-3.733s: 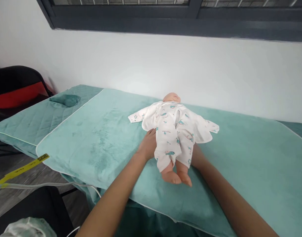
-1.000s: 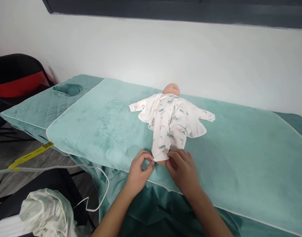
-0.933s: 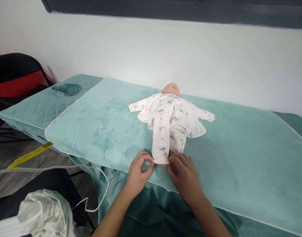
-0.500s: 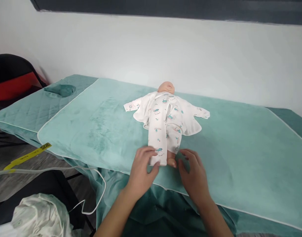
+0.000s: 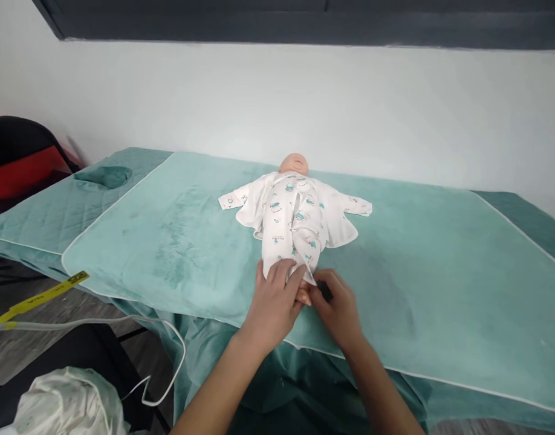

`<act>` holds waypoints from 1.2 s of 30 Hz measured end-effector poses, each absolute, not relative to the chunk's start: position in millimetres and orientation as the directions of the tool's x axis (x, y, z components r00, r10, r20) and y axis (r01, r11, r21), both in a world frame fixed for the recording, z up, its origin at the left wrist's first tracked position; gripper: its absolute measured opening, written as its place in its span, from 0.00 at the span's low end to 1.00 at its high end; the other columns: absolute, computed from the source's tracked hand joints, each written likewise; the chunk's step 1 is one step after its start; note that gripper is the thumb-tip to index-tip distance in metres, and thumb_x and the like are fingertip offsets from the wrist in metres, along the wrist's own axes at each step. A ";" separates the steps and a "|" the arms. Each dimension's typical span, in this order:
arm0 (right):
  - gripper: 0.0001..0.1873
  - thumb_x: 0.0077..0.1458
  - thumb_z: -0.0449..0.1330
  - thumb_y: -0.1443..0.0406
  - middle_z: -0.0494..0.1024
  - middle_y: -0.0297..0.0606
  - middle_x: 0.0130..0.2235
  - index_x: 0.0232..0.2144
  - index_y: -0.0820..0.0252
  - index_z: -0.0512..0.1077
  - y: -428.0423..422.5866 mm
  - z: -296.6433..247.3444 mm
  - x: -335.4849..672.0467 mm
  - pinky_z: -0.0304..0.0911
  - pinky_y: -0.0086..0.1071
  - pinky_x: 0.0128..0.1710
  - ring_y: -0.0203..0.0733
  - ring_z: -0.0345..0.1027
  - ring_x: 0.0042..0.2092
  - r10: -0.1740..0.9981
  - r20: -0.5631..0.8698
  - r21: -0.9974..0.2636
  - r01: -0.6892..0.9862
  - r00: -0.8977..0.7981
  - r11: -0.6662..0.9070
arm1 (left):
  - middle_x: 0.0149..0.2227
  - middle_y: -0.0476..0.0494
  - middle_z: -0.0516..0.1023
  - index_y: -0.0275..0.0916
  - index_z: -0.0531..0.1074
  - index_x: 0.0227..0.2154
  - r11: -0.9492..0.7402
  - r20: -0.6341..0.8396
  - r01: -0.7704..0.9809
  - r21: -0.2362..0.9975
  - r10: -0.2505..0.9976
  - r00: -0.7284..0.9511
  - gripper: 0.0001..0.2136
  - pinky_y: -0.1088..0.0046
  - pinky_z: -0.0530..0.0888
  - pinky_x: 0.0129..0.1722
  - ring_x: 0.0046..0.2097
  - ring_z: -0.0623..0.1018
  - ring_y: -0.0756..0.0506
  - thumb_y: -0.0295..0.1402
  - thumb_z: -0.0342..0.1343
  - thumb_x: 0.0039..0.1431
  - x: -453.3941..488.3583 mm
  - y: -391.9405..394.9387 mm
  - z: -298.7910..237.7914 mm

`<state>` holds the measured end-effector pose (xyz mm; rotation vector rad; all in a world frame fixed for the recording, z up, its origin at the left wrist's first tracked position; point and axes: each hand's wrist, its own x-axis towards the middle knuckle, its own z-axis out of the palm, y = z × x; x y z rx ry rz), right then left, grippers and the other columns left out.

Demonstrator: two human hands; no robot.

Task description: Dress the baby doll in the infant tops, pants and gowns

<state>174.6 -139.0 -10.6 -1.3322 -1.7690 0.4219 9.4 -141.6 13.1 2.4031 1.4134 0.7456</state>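
A baby doll (image 5: 294, 163) lies on its back, head toward the wall, its arms covered by spread sleeves. Over it is a white romper (image 5: 282, 223) printed with small teal and red figures, its plain side panels spread outward. My left hand (image 5: 276, 302) closes over the lower end of the romper's left-side leg, fingers bent on the cloth. Between the hands, a bare doll foot (image 5: 303, 296) shows in part. My right hand (image 5: 337, 307) pinches a pointed corner of the romper's leg hem beside that foot. The left-side foot is hidden.
A teal velvet cover (image 5: 422, 260) with white piping lies on the bed, with a face hole (image 5: 104, 176) at the left end. A white cable (image 5: 100, 318) with a yellow tag (image 5: 42, 296) hangs in front. Crumpled cloth (image 5: 71, 402) lies on a black chair (image 5: 96, 344).
Both hands have moved in onto the romper's leg ends. My left hand now covers the left-side leg end, and my right hand has gripped a hem corner. The view has shifted slightly.
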 end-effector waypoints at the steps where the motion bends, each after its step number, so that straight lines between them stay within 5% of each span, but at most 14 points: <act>1: 0.03 0.57 0.55 0.69 0.72 0.35 0.34 0.34 0.57 0.68 -143.4 -6.2 176.0 0.62 0.33 0.36 0.39 0.66 0.36 0.903 0.422 -0.722 0.572 -0.081 0.389 | 0.58 0.38 0.67 0.45 0.59 0.59 -0.498 0.308 0.730 0.469 0.867 0.393 0.28 0.38 0.48 0.64 0.61 0.66 0.36 0.25 0.56 0.55 10.4 -142.0 13.7; 9: 0.06 0.60 0.52 0.71 0.70 0.33 0.34 0.35 0.56 0.67 -173.0 13.0 189.5 0.60 0.31 0.37 0.37 0.65 0.36 0.911 0.392 -0.851 0.324 -0.130 0.413 | 0.44 0.47 0.75 0.44 0.66 0.47 -0.448 0.335 0.595 0.668 0.894 0.297 0.15 0.49 0.52 0.65 0.51 0.73 0.43 0.31 0.59 0.57 18.5 -148.3 12.5; 15: 0.05 0.62 0.54 0.67 0.70 0.33 0.32 0.33 0.56 0.67 -180.4 0.6 186.6 0.61 0.30 0.35 0.37 0.64 0.34 0.941 0.332 -0.864 0.378 -0.069 0.332 | 0.34 0.50 0.76 0.42 0.67 0.34 -0.449 0.352 0.567 0.691 0.893 0.280 0.02 0.52 0.57 0.63 0.41 0.76 0.47 0.32 0.53 0.63 11.9 -154.0 7.4; 22: 0.04 0.61 0.55 0.70 0.72 0.36 0.34 0.35 0.56 0.68 -184.4 6.5 185.9 0.62 0.31 0.33 0.38 0.67 0.35 0.881 0.454 -0.740 0.493 -0.136 0.458 | 0.37 0.45 0.75 0.43 0.67 0.37 -0.554 0.512 0.453 0.698 0.829 0.225 0.05 0.53 0.64 0.59 0.45 0.75 0.44 0.26 0.52 0.61 6.0 -163.1 13.5; 29: 0.04 0.60 0.55 0.70 0.72 0.35 0.32 0.35 0.56 0.69 -192.4 3.8 202.6 0.62 0.31 0.30 0.38 0.67 0.32 0.863 0.390 -0.677 0.536 -0.321 0.505 | 0.36 0.44 0.76 0.42 0.68 0.36 -0.535 0.433 0.415 0.736 0.843 0.320 0.02 0.63 0.72 0.45 0.41 0.75 0.44 0.28 0.52 0.62 -2.3 -169.8 15.3; 32: 0.06 0.62 0.54 0.67 0.73 0.34 0.30 0.34 0.55 0.70 -186.0 3.0 215.8 0.63 0.31 0.30 0.37 0.68 0.31 0.894 0.322 -0.702 0.555 -0.310 0.446 | 0.37 0.44 0.75 0.41 0.68 0.37 -0.452 0.412 0.407 0.794 0.892 0.186 0.03 0.66 0.72 0.42 0.40 0.75 0.45 0.30 0.50 0.63 -17.0 -152.5 11.1; 36: 0.07 0.61 0.54 0.67 0.77 0.39 0.39 0.39 0.55 0.72 -144.6 0.4 228.4 0.68 0.37 0.40 0.44 0.71 0.40 0.872 0.466 -0.557 0.715 -0.150 0.421 | 0.44 0.39 0.74 0.39 0.69 0.45 -0.306 0.411 0.655 0.691 0.912 -0.008 0.10 0.60 0.70 0.49 0.48 0.73 0.41 0.29 0.50 0.61 -37.4 -102.9 -5.5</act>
